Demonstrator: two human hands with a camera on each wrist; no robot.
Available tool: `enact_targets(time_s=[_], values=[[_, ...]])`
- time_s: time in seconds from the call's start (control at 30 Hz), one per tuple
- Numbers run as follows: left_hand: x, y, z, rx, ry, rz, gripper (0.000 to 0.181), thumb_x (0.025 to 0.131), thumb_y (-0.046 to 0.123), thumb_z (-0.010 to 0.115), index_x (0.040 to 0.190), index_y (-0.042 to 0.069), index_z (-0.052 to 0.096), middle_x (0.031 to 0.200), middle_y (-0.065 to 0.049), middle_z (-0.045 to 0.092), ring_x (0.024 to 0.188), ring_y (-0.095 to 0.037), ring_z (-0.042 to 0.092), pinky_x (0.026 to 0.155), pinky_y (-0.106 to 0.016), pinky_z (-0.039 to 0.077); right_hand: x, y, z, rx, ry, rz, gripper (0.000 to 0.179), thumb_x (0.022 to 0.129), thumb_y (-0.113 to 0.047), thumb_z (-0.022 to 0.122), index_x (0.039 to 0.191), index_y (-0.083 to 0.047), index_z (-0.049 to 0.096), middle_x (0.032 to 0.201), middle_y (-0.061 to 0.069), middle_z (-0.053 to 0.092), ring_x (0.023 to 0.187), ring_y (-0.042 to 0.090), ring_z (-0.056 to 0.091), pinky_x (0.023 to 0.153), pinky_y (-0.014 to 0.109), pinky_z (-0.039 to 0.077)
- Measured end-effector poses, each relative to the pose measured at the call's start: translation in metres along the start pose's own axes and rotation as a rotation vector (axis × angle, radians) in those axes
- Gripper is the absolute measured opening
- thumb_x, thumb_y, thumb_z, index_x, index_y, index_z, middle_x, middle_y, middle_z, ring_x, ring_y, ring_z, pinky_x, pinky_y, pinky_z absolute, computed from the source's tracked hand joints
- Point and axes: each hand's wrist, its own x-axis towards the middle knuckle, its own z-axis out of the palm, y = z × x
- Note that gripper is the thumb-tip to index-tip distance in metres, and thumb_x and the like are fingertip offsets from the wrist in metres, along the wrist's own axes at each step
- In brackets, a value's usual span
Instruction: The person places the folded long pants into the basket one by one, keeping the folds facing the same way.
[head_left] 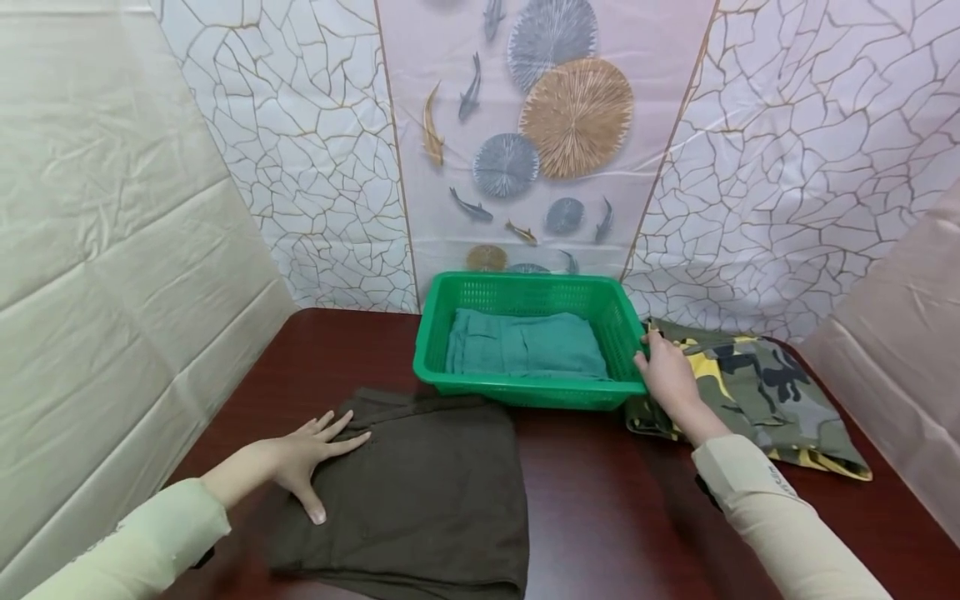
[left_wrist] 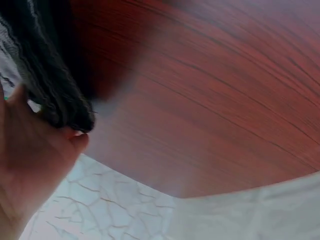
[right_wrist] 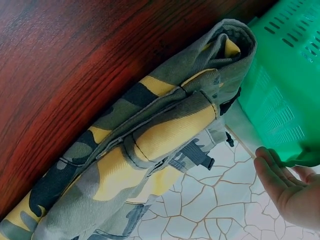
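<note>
Dark brown folded trousers (head_left: 427,492) lie at the front of the table. My left hand (head_left: 311,458) rests on their left side, fingers and thumb spread apart. In the left wrist view, that hand (left_wrist: 37,155) lies against the layered dark cloth (left_wrist: 55,75). Farther back stands a green plastic basket (head_left: 525,390) with a folded teal garment (head_left: 528,346) inside. My right hand (head_left: 667,375) grips the right rim of the basket. Its fingers (right_wrist: 272,172) curl at the rim in the right wrist view.
Folded camouflage trousers (head_left: 772,400) in green, yellow and grey lie right of the basket, close beside it. The dark red wooden table (head_left: 585,500) ends at a patterned wall covering (head_left: 322,167) behind. Pale cloth panels (head_left: 97,250) hang at both sides.
</note>
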Motion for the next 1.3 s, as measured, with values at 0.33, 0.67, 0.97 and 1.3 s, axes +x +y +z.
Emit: enact_targets(time_s=[0.33, 0.67, 0.97, 1.3], values=[[0.012, 0.039, 0.006, 0.026, -0.012, -0.067, 0.115, 0.06, 0.055, 0.081, 0.152, 0.019, 0.021, 0.157, -0.022, 0.002, 0.142, -0.048, 0.007, 0.111, -0.064, 0.016, -0.001, 0.001, 0.0, -0.017, -0.011, 0.001, 0.035, 0.097, -0.01, 0.047, 0.123, 0.013, 0.049, 0.117, 0.034, 0.056, 0.066, 0.028, 0.058, 0.053, 0.035, 0.043], [0.035, 0.072, 0.016, 0.037, -0.038, -0.103, 0.114, 0.062, 0.061, 0.077, 0.152, 0.026, 0.018, 0.159, -0.016, 0.001, 0.144, -0.044, 0.008, 0.114, -0.059, 0.015, -0.001, 0.002, 0.0, -0.018, -0.001, -0.009, 0.034, 0.097, -0.009, 0.048, 0.122, 0.013, 0.049, 0.12, 0.034, 0.055, 0.073, 0.033, 0.06, 0.055, 0.036, 0.044], [0.048, 0.092, 0.019, 0.075, -0.007, -0.103, 0.112, 0.062, 0.061, 0.077, 0.152, 0.029, 0.018, 0.159, -0.015, 0.001, 0.144, -0.043, 0.009, 0.115, -0.056, 0.017, 0.0, 0.003, 0.002, -0.008, 0.002, -0.01, 0.034, 0.097, -0.009, 0.048, 0.122, 0.013, 0.049, 0.117, 0.034, 0.055, 0.07, 0.031, 0.059, 0.054, 0.035, 0.043], [0.066, 0.11, 0.018, 0.121, -0.023, -0.094, 0.111, 0.064, 0.061, 0.076, 0.152, 0.031, 0.015, 0.159, -0.014, 0.001, 0.144, -0.041, 0.009, 0.117, -0.052, 0.017, 0.0, 0.0, 0.002, -0.008, -0.004, -0.014, 0.034, 0.097, -0.008, 0.048, 0.122, 0.014, 0.049, 0.113, 0.035, 0.057, 0.062, 0.027, 0.057, 0.05, 0.033, 0.042]])
